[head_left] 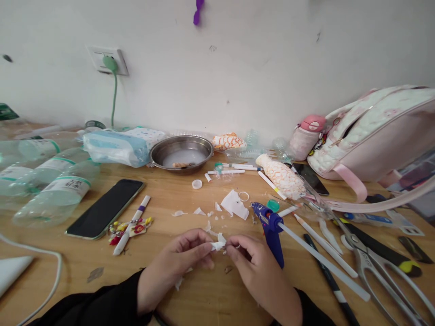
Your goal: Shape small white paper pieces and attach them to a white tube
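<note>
Near the front middle of the table, my left hand [185,256] pinches a small piece of white tissue paper [218,244]. My right hand [256,267] is closed at the tissue's right end, its thumb and fingers pressed together there; whatever else sits between them is too small to make out. Torn scraps and a larger crumpled tissue sheet [235,204] lie just beyond my hands. To the right of my right hand stands a blue glue gun [272,226], a long clear glue stick [322,260] sticking out of its back.
Scissors [374,271], pens and a cutter crowd the right side. Behind are a steel bowl [181,140], orange-patterned white fish shapes [280,176] and a pink backpack [374,136]. Plastic bottles [54,194], a phone [106,208] and a marker [132,225] lie to the left.
</note>
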`<state>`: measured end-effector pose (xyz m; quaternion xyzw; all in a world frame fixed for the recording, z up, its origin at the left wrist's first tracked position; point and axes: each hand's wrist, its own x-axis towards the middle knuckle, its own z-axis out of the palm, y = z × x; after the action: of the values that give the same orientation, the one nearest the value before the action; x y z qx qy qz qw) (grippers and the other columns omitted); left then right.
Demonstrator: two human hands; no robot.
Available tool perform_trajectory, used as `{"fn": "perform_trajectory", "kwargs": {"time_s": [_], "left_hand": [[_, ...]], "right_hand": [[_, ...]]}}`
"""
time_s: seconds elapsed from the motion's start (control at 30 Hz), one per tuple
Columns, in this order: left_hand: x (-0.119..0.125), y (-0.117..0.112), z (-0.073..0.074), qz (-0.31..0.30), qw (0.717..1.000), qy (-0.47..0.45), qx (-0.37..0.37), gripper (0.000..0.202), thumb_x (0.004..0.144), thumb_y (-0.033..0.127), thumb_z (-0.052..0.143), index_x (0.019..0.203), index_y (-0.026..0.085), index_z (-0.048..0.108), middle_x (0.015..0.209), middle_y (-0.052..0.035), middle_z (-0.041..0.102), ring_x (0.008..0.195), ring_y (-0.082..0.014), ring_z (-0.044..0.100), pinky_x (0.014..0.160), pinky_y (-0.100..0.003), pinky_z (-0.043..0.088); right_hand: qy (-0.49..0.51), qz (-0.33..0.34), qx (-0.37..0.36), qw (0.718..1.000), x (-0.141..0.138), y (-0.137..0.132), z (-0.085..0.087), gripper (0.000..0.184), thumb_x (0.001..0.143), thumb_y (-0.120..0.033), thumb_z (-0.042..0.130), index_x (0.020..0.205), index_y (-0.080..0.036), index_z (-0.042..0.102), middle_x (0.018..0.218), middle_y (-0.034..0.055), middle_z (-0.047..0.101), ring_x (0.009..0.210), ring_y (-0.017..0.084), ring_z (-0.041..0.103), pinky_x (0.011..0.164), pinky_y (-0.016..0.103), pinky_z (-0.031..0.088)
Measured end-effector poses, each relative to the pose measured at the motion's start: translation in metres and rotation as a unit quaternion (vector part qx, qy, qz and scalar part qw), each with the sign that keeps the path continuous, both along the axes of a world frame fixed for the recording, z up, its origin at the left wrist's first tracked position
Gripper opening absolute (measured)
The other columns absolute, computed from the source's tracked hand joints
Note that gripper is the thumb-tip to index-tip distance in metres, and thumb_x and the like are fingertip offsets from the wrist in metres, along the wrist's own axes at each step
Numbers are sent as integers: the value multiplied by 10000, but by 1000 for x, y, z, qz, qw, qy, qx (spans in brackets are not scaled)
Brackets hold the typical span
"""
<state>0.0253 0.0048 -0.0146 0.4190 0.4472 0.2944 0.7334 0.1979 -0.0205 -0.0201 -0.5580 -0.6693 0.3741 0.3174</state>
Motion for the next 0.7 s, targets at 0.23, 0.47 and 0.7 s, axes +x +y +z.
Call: {"fn": "perform_trajectory", "kwargs": {"time_s": [0.23, 0.47, 0.7], "left_hand": [[2, -3, 0, 10, 998, 46, 37, 232, 675, 374, 663, 711, 168, 563, 561, 75, 465, 528, -79, 380, 522, -206, 284], [2, -5, -3, 28, 997, -57, -53, 257, 648, 268, 725, 847, 173, 595, 746, 43, 533, 628, -77, 482, 634, -208, 391], [1, 1, -5, 39, 998, -39, -1, 244, 630, 271, 731, 795, 173, 581, 752, 39, 552, 632, -86, 520, 641, -213, 407]], "right_hand": [[-78, 128, -88, 985, 32, -33, 34, 253, 834, -260, 496, 603, -230, 595, 615, -35, 577, 651, 125, 538, 597, 214, 362], [-210, -5, -167, 963, 94, -44, 20, 393, 771, -556, 490, 589, -228, 607, 525, -12, 547, 478, 127, 474, 425, 244, 233], [-285, 9, -153, 946, 83, -24, 41, 459, 685, -587, 570, 435, -206, 515, 383, -31, 444, 347, 87, 345, 371, 249, 156]]}}
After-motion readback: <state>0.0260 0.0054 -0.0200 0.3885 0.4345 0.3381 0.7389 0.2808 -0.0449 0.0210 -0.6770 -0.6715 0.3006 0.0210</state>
